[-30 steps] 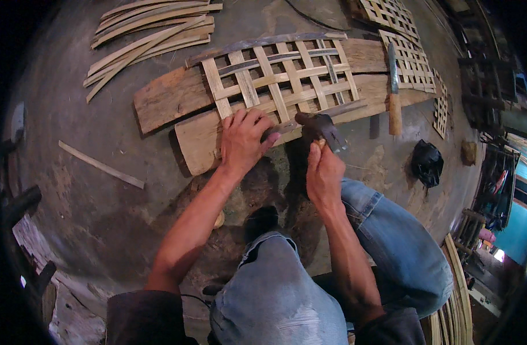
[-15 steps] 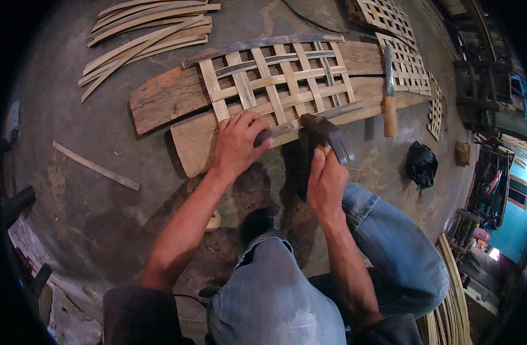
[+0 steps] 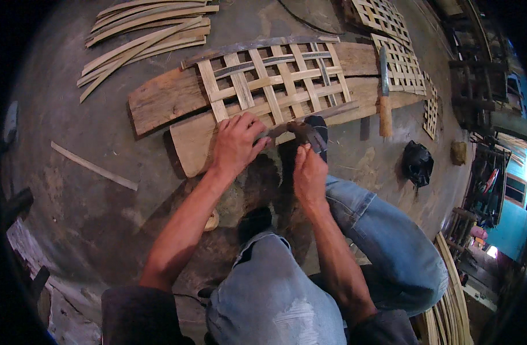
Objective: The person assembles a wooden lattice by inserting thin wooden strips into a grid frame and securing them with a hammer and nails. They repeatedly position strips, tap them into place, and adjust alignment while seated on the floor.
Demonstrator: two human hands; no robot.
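A woven panel of flat bamboo-like slats (image 3: 301,75) lies across two thick wooden boards (image 3: 191,141). Along its near side runs a darker edge strip (image 3: 335,112). My left hand (image 3: 236,141) is closed round the left end of that strip, fingers curled over the top and thumb in front. In my right hand (image 3: 310,177) is a hammer, gripped close below its dark metal head (image 3: 309,135). The head is at the edge strip, just right of my left thumb; whether it touches cannot be made out. My fist hides most of the handle.
A knife with a wooden handle (image 3: 385,115) lies at the boards' right. Beyond are more woven panels (image 3: 398,63). Loose slats (image 3: 154,31) are piled far left, with one slat (image 3: 94,165) nearer. A black plastic bag (image 3: 417,164) sits right; long strips (image 3: 447,287) lie lower right.
My right hand and the hammer have moved left, bringing the head closer to my left hand. The left hand keeps its hold on the edge strip. My right knee has shifted slightly left.
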